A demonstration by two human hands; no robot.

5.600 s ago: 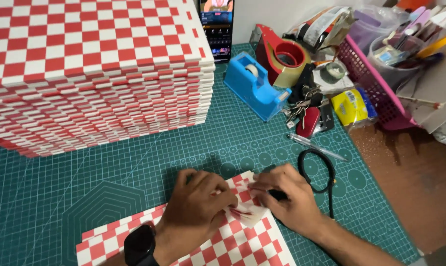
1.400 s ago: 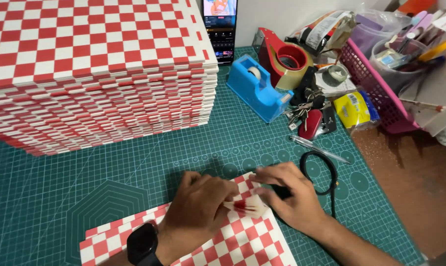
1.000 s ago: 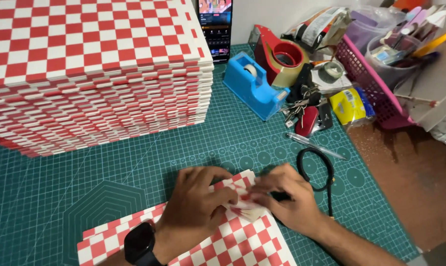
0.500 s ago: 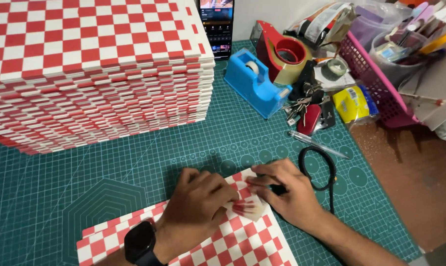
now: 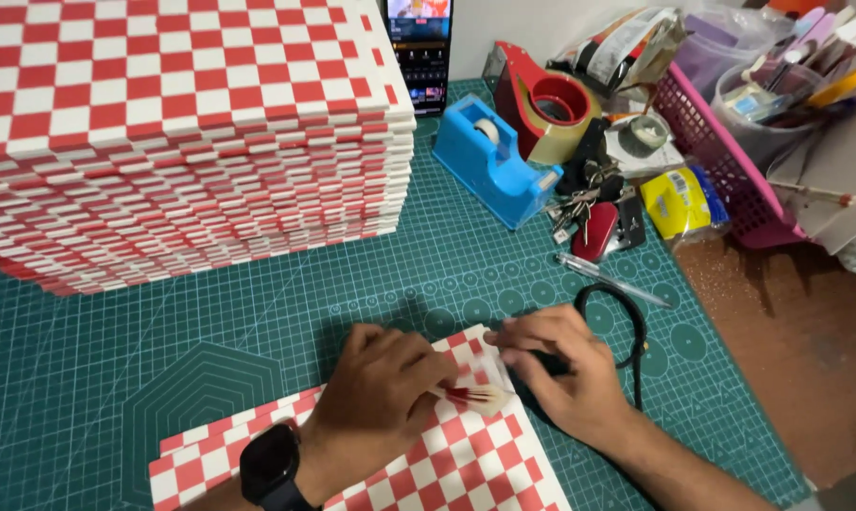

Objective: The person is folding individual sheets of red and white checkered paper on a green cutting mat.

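We're looking down on a green cutting mat, and both of our hands are on a red-and-white checkered sheet lying at the bottom of the view, around six o'clock. Its long axis runs from about eight o'clock up toward two o'clock, and its upper corner points to roughly one o'clock, right between our fingers. Our left hand, with a black watch on the wrist, is curled, fingertips pressing down on the sheet near that corner. Our right hand is bent at the knuckles, fingertips pinching the corner's pale folded flap. At eleven o'clock towers a tall stack of checkered sheets; at one o'clock sits a blue tape dispenser, well apart from our hands.
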